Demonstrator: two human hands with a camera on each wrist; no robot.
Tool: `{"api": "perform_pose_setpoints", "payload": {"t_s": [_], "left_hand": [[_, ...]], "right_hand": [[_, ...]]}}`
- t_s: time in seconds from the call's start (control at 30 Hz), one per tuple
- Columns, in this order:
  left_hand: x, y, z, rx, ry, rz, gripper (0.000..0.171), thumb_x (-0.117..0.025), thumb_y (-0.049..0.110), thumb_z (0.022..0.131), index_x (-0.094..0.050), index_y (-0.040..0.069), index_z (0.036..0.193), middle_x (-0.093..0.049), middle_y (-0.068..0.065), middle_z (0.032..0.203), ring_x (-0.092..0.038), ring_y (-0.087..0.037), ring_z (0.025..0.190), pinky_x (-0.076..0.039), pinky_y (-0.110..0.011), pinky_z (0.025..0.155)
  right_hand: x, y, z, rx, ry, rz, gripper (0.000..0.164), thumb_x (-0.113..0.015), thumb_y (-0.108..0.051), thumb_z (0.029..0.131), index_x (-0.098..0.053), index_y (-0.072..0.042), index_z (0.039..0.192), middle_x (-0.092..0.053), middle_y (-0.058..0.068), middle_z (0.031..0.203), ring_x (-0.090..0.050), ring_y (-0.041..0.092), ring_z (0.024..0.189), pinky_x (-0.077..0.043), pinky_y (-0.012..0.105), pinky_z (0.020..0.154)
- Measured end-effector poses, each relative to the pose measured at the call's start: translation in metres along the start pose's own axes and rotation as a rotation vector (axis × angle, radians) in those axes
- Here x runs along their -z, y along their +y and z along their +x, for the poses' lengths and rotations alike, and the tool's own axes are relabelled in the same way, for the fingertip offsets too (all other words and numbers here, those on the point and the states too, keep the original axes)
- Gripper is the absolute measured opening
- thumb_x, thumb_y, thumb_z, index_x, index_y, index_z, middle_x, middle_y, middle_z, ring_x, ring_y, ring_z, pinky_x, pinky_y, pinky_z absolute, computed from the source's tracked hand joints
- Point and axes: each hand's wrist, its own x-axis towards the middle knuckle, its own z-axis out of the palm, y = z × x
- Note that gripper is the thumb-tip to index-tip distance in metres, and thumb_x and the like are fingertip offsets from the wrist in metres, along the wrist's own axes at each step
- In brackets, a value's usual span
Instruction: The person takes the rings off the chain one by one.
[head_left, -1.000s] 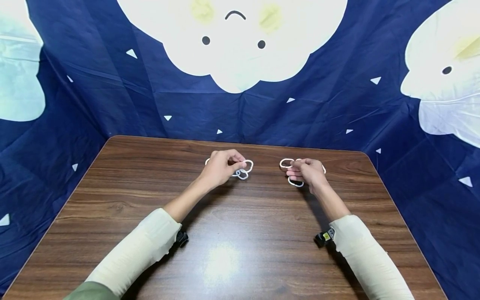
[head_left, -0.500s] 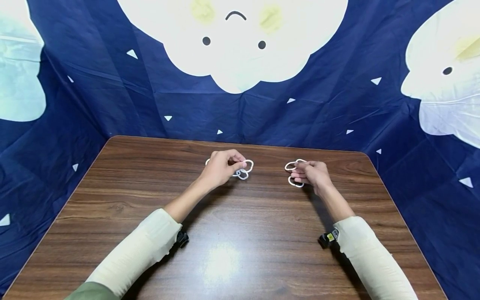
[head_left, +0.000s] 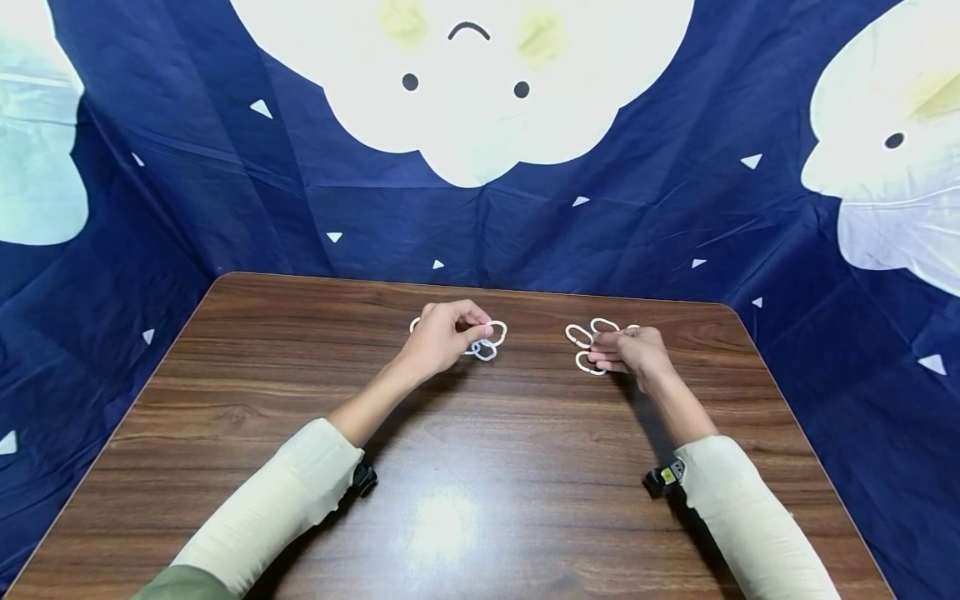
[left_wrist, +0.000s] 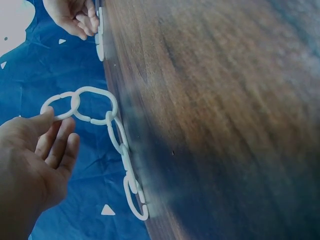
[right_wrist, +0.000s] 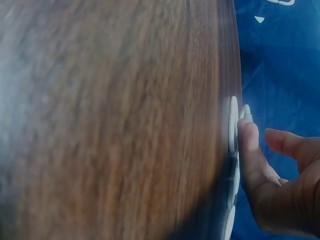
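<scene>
the left hand [head_left: 442, 337] pinches a white ring [left_wrist: 64, 93] with its thumb and a finger. this is the end ring of a white chain [left_wrist: 116, 107]. the left wrist view shows at least five rings hooked together. the held end is up off the brown table [head_left: 450, 442], and the other rings go down to it. in the head view, the left hand hides part of the chain, and a bit of a ring peeks out on its far left side.

the right hand [head_left: 633, 354] is low over the table, near some more white rings. its fingers are quite straight, and the thumb is apart from them, so it is not pinching. one ring [head_left: 570, 333] lies to the left of the fingers. another ring [head_left: 602, 320] lies just past them. a near ring [head_left: 577, 362] is partly under the fingertips. i can't tell if they press on it. a bit of one more ring [head_left: 633, 327] shows behind the hand.

both arms have pale sleeves [head_left: 270, 492]. a blue cloth [head_left: 390, 221] with a big white cloud [head_left: 472, 125] hangs behind the table.
</scene>
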Motion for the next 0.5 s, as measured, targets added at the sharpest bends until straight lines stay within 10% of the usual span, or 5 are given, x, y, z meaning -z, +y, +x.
{"api": "perform_pose_setpoints", "payload": {"t_s": [0.5], "left_hand": [[0.0002, 0.0009, 0.0008, 0.006, -0.005, -0.005, 0.012, -0.086, 0.020, 0.102, -0.084, 0.011, 0.110, -0.087, -0.003, 0.103, -0.075, -0.018, 0.090, -0.058, -0.032, 0.084]], "right_hand": [[-0.0019, -0.0030, -0.0067, -0.005, -0.022, 0.030, 0.017, -0.071, -0.002, 0.107, -0.069, 0.007, 0.121, -0.083, 0.002, 0.079, -0.082, 0.007, 0.071, -0.067, 0.023, 0.069]]}}
